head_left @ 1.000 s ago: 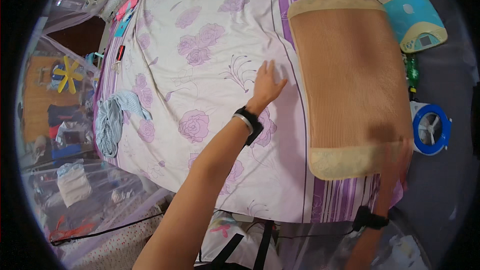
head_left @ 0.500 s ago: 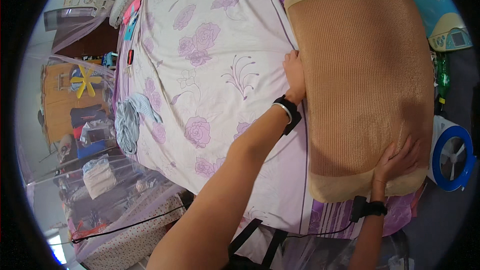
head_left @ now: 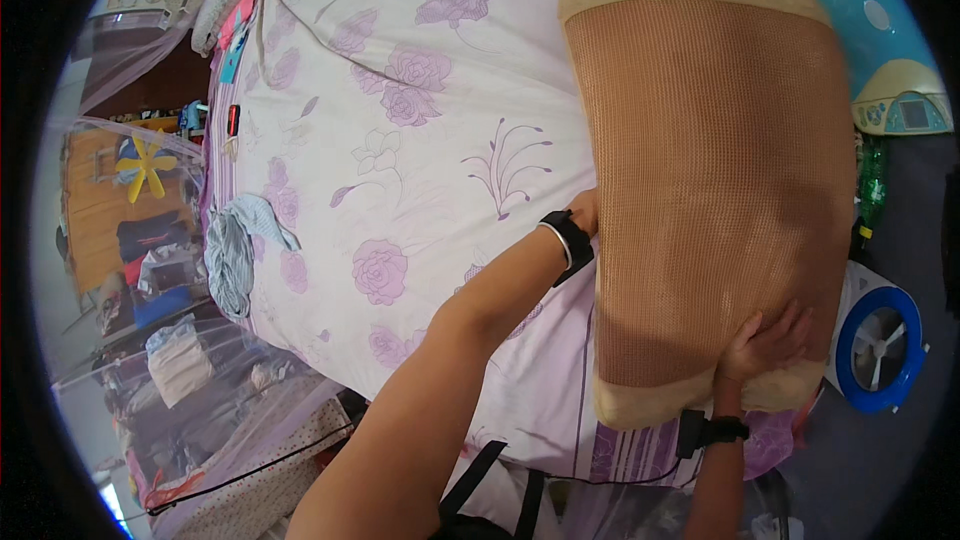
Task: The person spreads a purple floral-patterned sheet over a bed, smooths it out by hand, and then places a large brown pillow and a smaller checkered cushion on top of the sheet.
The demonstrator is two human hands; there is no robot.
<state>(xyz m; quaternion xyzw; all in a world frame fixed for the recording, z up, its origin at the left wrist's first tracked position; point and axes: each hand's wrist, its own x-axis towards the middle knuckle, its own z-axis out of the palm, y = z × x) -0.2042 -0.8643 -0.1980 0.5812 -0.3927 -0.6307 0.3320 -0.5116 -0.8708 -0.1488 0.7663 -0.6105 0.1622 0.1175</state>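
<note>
The left hand [head_left: 585, 211] has slipped behind the pillow [head_left: 715, 190], so I can't tell its grip. The bed [head_left: 400, 195] has that pillow along its right edge. Beside it sit a blue gadget [head_left: 890, 40] and a fan [head_left: 880, 346]. The right hand [head_left: 766, 342] lies open on the pillow's bottom right part.

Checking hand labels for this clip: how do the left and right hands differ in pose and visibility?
Place: the left hand is at the left edge of the woven pillow; the right hand lies on top, near its lower end.
Visibility: the left hand's fingers are hidden by the pillow; the right hand's show, spread out.
Shared: each wrist wears a black strap.
</note>
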